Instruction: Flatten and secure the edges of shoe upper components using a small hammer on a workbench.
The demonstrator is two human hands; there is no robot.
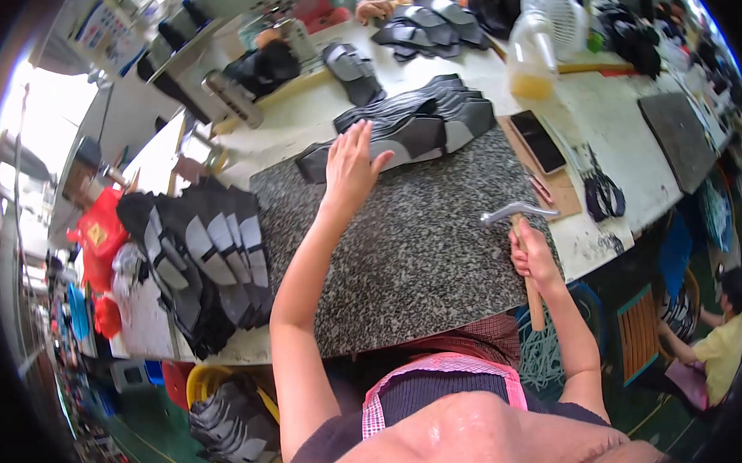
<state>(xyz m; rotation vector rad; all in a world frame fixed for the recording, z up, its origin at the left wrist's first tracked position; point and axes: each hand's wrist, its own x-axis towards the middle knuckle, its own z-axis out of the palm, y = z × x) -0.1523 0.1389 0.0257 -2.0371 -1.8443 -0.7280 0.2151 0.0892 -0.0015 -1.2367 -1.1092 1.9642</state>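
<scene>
My left hand (354, 166) is open, its fingers stretched out against the near side of a stack of black and grey cut pieces (467, 124) that look like shoe uppers. Whether it presses on them I cannot tell. The stack lies along the far edge of a speckled granite slab (403, 258). At the slab's right side, my right hand (534, 257) is closed round the wooden handle of a hammer (517, 210), whose metal head points up and away from me. Another overlapping pile of black and grey pieces (221, 250) rests left of the slab.
A phone (537, 142) lies on cardboard right of the stack, near black-handled scissors (604, 196). A jug with yellow liquid (531, 69) stands behind. Another person's hand (372, 11) is across the table. A yellow basket (207, 382) with pieces sits below left; a person (717, 354) sits at right.
</scene>
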